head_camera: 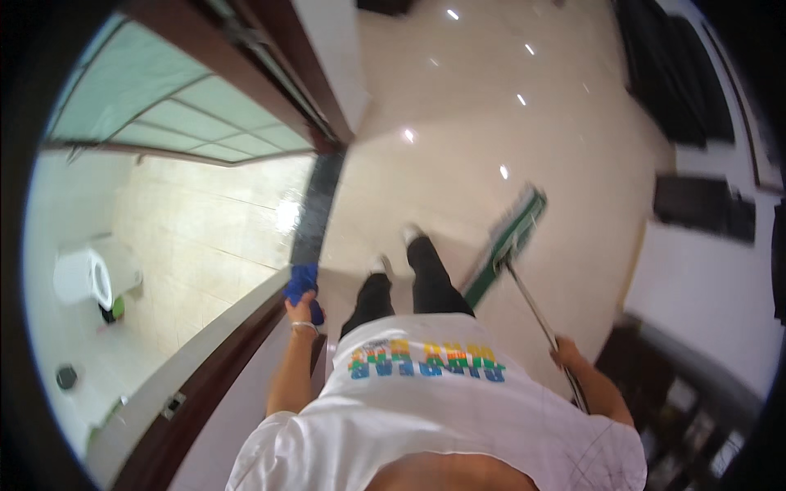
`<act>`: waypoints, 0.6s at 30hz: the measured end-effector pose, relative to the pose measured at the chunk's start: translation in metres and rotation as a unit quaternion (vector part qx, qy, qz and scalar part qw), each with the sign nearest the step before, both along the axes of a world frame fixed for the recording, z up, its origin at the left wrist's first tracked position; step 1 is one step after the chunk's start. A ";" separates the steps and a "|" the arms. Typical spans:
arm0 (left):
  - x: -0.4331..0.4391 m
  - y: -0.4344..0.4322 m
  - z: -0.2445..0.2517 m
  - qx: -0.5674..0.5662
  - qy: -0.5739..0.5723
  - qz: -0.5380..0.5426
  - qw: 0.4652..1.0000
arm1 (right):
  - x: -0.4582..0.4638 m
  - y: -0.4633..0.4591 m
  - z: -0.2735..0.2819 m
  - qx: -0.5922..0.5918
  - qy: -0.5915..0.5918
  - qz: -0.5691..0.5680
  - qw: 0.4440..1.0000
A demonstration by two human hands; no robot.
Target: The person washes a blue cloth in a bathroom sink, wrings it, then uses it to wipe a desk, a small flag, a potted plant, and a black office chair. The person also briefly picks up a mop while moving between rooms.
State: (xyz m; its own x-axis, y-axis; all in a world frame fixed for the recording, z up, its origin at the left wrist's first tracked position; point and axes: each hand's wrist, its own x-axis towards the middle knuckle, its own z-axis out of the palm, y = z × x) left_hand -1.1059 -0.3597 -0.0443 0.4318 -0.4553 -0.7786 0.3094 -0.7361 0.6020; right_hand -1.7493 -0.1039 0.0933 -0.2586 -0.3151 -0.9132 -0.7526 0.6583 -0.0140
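Note:
My left hand (301, 309) grips a bunched blue cloth (301, 279) beside the dark wooden door frame (245, 344). Part of the cloth hangs below my fingers. On the other side, my right hand (566, 353) is closed around the metal pole (533, 299) of a wide flat mop. The mop's green head (506, 245) rests slanted on the glossy beige tile floor (442, 178), ahead and to the right of my feet. Its edge is slightly blurred.
A dark threshold strip (316, 208) borders the bathroom at left, where a white toilet (98, 279) stands. A frosted-glass door (184, 113) swings inward there. Black covered furniture (672, 73) stands at upper right, and a dark slatted piece (669, 393) is at lower right.

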 end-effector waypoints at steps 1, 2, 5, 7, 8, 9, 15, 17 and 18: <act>-0.006 -0.001 0.003 -0.029 -0.020 0.017 0.999 | -0.025 -0.003 -0.007 0.035 0.054 0.054 0.996; -0.010 -0.002 0.009 -0.006 -0.022 0.046 0.999 | -0.053 -0.013 -0.010 0.116 0.107 0.162 0.974; -0.026 -0.006 0.023 0.022 -0.021 0.087 0.996 | -0.123 -0.084 -0.010 0.167 0.259 0.275 0.910; -0.036 -0.012 0.033 0.004 -0.007 0.111 0.994 | -0.138 -0.168 -0.013 0.106 0.233 0.403 0.879; -0.040 -0.015 0.038 -0.006 -0.002 0.120 0.993 | -0.125 -0.212 -0.023 0.055 0.218 0.456 0.861; -0.045 -0.019 0.044 0.003 -0.003 0.137 0.991 | -0.109 -0.259 -0.031 0.010 0.222 0.517 0.827; -0.049 -0.026 0.080 -0.105 0.065 0.168 0.978 | 0.055 -0.473 -0.093 0.004 0.174 0.801 0.572; -0.043 -0.025 0.084 -0.135 0.050 0.156 0.977 | 0.097 -0.504 -0.113 0.059 0.206 0.822 0.528; -0.039 -0.025 0.084 -0.146 0.041 0.155 0.976 | 0.111 -0.508 -0.120 0.046 0.204 0.830 0.516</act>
State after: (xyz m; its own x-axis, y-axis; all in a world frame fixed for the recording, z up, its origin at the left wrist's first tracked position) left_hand -1.1453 -0.3843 0.0394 0.5257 -0.5200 -0.6732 0.5463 -0.4002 0.7358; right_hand -1.6388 -0.6120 -0.0272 0.1222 -0.3729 -0.9198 -0.2079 -0.9158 0.3436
